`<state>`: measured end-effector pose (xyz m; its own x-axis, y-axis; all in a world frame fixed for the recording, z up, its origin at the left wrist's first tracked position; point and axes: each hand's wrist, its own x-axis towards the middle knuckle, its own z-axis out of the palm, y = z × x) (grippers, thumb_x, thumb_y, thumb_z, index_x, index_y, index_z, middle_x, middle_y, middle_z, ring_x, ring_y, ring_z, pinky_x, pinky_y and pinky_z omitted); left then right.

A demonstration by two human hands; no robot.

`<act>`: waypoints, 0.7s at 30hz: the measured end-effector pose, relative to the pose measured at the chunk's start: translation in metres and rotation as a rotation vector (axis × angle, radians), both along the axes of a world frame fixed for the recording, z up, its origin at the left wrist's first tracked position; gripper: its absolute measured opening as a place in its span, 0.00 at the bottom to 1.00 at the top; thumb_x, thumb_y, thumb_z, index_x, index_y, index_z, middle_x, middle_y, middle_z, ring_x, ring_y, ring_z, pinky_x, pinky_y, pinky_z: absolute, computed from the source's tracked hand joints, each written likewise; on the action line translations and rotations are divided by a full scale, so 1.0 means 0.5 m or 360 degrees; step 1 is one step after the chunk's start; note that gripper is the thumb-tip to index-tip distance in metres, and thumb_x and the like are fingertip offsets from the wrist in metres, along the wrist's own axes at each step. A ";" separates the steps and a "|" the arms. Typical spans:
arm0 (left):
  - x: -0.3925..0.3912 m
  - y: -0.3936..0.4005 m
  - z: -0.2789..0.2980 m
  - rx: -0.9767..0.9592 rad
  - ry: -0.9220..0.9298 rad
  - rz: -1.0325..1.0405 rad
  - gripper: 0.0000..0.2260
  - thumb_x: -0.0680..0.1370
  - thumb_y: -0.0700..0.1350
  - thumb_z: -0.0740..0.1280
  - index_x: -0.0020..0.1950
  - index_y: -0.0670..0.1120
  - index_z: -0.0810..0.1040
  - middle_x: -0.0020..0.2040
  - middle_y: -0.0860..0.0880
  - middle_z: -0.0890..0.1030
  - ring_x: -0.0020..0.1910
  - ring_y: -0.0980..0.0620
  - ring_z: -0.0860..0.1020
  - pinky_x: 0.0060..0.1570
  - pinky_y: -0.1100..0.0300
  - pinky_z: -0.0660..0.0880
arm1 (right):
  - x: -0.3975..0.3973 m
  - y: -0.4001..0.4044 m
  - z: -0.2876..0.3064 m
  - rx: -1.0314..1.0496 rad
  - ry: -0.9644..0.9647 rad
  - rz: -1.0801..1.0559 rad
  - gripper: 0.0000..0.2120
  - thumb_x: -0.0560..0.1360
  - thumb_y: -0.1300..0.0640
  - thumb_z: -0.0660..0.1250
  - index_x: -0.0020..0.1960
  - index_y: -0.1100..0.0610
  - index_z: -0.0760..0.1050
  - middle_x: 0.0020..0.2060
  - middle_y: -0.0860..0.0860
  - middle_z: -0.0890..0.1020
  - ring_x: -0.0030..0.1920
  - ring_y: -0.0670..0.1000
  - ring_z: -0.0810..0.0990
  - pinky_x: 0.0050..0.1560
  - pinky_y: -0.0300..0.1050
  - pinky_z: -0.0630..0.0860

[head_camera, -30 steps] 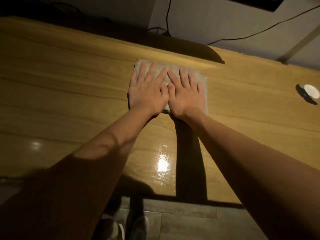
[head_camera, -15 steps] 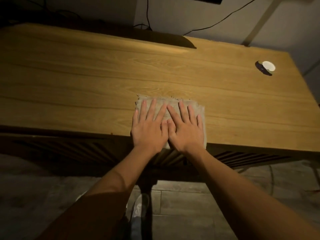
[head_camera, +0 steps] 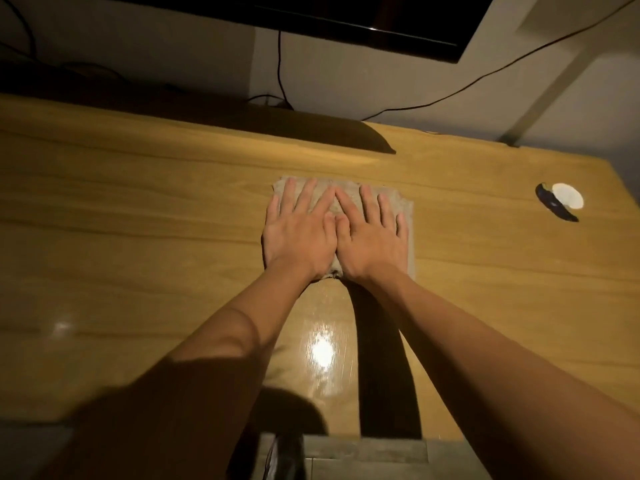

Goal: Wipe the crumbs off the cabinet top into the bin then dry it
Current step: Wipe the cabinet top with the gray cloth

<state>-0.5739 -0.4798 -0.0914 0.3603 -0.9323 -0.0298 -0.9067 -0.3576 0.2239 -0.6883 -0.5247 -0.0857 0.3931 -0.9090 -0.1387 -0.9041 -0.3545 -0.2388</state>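
A folded beige cloth [head_camera: 406, 210] lies flat on the wooden cabinet top [head_camera: 138, 237], past its middle. My left hand [head_camera: 298, 233] and my right hand [head_camera: 372, 237] rest side by side on the cloth, palms down, fingers spread, thumbs touching. Both press on it without gripping it. Most of the cloth is hidden under the hands. A shiny wet streak [head_camera: 323, 344] runs from the cloth back to the front edge. No bin and no crumbs can be made out in this dim view.
A small white round object [head_camera: 567, 195] sits near the cabinet's far right corner. A dark screen [head_camera: 346, 22] hangs on the wall above, with cables [head_camera: 280, 74] trailing down behind the cabinet. Grey floor tiles [head_camera: 363, 459] show below the front edge.
Both hands slid the cloth from the back to the front edge half a second ago, and have now pushed it away again toward the back.
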 end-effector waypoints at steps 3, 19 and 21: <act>0.036 -0.098 0.003 -0.0012 -0.0003 -0.0053 0.24 0.84 0.54 0.40 0.81 0.59 0.47 0.83 0.53 0.46 0.81 0.48 0.40 0.78 0.46 0.42 | 0.035 -0.088 -0.004 -0.0033 -0.0008 -0.0045 0.24 0.85 0.41 0.40 0.81 0.33 0.44 0.83 0.43 0.43 0.82 0.49 0.38 0.80 0.56 0.37; 0.090 -0.322 0.030 0.0078 -0.0251 -0.0093 0.15 0.82 0.51 0.53 0.54 0.49 0.78 0.55 0.44 0.82 0.55 0.40 0.78 0.50 0.48 0.67 | 0.101 -0.315 0.019 -0.0056 0.0126 0.0043 0.25 0.85 0.47 0.42 0.70 0.47 0.74 0.72 0.54 0.76 0.73 0.60 0.69 0.79 0.63 0.46; 0.070 -0.298 0.029 0.0006 -0.0194 0.0005 0.23 0.82 0.54 0.47 0.62 0.47 0.78 0.61 0.41 0.80 0.61 0.39 0.76 0.62 0.44 0.67 | 0.074 -0.287 0.021 -0.0114 0.0079 0.0038 0.25 0.85 0.47 0.41 0.76 0.46 0.67 0.74 0.54 0.73 0.76 0.60 0.66 0.80 0.61 0.47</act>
<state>-0.5389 -0.6289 -0.0768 0.3644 -0.9312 0.0111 -0.9260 -0.3610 0.1106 -0.6513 -0.6681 -0.0751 0.4091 -0.9077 -0.0934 -0.9052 -0.3907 -0.1671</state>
